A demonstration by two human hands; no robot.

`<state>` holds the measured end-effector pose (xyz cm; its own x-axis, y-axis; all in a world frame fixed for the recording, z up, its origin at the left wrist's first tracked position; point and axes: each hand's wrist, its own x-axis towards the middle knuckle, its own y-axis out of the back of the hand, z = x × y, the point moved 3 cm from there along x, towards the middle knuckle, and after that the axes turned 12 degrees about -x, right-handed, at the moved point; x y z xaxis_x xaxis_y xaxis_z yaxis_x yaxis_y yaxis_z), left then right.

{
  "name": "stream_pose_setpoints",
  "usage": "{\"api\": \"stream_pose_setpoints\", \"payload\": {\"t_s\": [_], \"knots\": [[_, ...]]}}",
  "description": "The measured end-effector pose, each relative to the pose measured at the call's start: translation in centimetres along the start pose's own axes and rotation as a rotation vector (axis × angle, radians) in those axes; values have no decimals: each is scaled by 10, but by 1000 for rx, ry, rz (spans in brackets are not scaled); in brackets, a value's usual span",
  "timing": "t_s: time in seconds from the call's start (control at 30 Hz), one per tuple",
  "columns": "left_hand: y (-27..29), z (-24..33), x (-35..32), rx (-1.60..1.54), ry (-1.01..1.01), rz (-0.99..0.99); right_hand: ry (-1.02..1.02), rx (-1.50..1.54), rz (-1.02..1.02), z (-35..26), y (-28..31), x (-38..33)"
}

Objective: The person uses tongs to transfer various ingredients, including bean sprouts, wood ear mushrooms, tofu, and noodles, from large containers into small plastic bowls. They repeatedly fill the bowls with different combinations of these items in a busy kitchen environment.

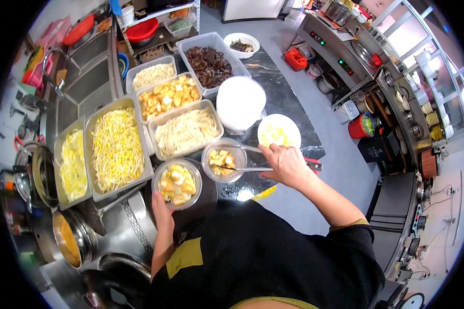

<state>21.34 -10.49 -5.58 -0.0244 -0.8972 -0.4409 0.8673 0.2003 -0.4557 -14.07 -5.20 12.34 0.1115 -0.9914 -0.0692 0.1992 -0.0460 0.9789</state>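
Steel trays of pale bean sprouts (117,149) and noodles (185,133) pack the worktop's left side wall to wall. Open dark worktop (286,98) lies right of the tall white plastic tub stack (240,103), around the white plate (279,131).

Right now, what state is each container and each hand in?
Left hand: holding the round clear bowl, filled with yellow food.
Right hand: gripping metal tongs, tips in the second clear bowl, partly filled.
Steel tray of bean sprouts: full, uncovered.
White plate: some yellow pieces.
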Motion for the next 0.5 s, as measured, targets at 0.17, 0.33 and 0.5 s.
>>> {"api": "stream_pose_setpoints", "payload": {"t_s": [0.17, 0.33, 0.5], "knots": [[8, 2, 8, 50, 25, 26, 96, 263, -68, 45, -7, -4], [14, 4, 1, 93, -1, 104, -113, 273, 109, 164, 22, 54], [30, 1, -3, 227, -120, 192, -309, 72, -82, 295, -41, 217]]}}
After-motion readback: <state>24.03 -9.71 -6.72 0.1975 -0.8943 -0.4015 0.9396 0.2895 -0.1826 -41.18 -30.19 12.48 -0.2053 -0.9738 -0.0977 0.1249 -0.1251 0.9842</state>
